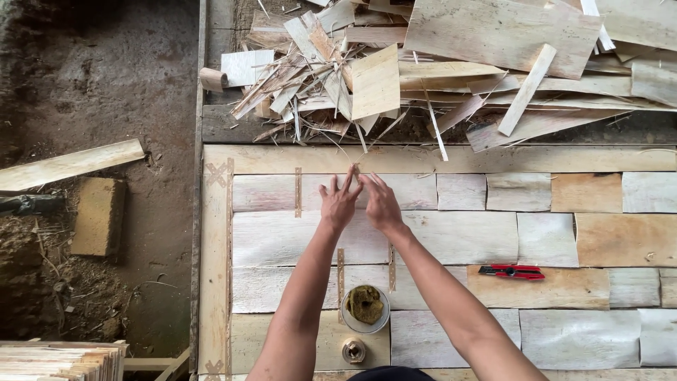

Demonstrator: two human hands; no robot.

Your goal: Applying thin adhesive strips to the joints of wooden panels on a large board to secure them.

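Both my hands reach forward over a sheet of pale wood veneer pieces (451,236) laid edge to edge. My left hand (340,201) has its fingers spread, its fingertips at a seam near the sheet's far edge. My right hand (381,203) sits right beside it, touching it, fingers pointed at the same spot. A small brown strip of tape (355,169) shows at the fingertips; whether either hand pinches it I cannot tell. More brown tape strips (297,192) cross other seams.
A small round tub with a greenish-brown wad (365,307) and a tape roll (353,350) lie near me. A red utility knife (512,271) rests to the right. Veneer scraps (423,77) are heaped beyond the sheet. Dirt floor, a plank (67,166) and a block (99,215) are on the left.
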